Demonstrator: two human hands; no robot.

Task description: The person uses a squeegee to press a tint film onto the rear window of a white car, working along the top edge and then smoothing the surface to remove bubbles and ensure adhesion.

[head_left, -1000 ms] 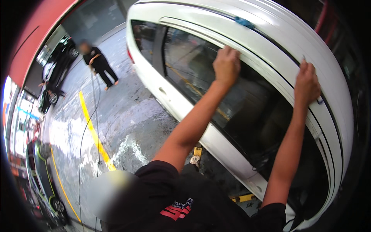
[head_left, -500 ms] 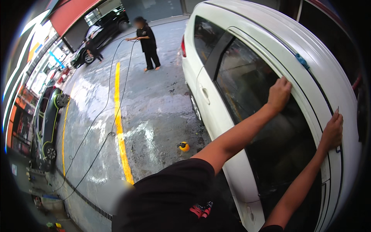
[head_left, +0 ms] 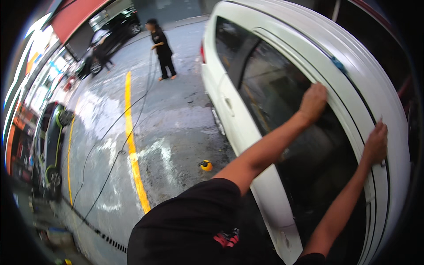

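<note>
A white car point(head_left: 236, 119) stands at the right. My left hand point(head_left: 313, 101) has its fingers curled on the upper edge of the rear door frame point(head_left: 287, 57), above the dark side window point(head_left: 265, 70). My right hand point(head_left: 376, 143) is closed around a small slender tool point(head_left: 380, 119) against the black roof channel, farther along the roof; the tool's shape is mostly hidden by the fingers. A blue cloth-like item point(head_left: 338, 65) sits in the channel beyond my left hand.
A person in black point(head_left: 164, 51) stands behind, holding hoses point(head_left: 132, 128) that run across the floor. A yellow and black sprayer point(head_left: 206, 165) is beside the car. A dark car point(head_left: 52, 145) is at left; a black vehicle point(head_left: 115, 31) and another person point(head_left: 104, 55) are farther back.
The view swung toward the rear and left, showing more floor and the sprayer. Both hands stay on the car's upper edge. The person with the hose has lowered their arms since half a second ago.
</note>
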